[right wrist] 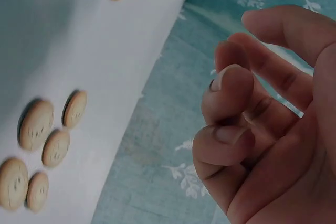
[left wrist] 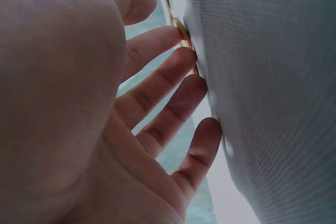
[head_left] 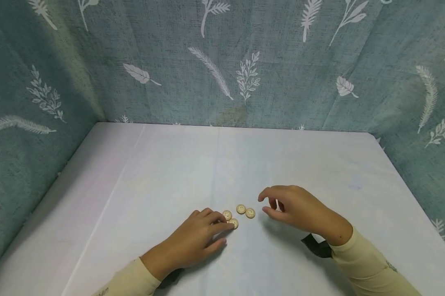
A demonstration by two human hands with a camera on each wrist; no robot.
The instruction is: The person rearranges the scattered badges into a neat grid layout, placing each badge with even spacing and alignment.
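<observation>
Several round, pale wooden buttons (head_left: 241,209) lie in a small cluster on the white tabletop. My left hand (head_left: 199,234) reaches in from the left, its index fingertip on the nearest button (head_left: 235,222); another button (head_left: 227,214) sits by its fingers. In the left wrist view, the left fingers (left wrist: 173,111) are spread and fairly straight, tips down at the white surface by a button's edge. To the right of the cluster, my right hand (head_left: 294,207) hovers above the table with fingers loosely bent. Nothing shows between the right fingers (right wrist: 228,95); several buttons (right wrist: 37,124) lie beyond them.
A white cloth (head_left: 170,164) covers the table. Green-blue fabric (head_left: 178,90) with white leaf prints hangs along the back and both sides. A dark strap (head_left: 316,246) hangs below the right wrist, near the cream sleeve (head_left: 367,263).
</observation>
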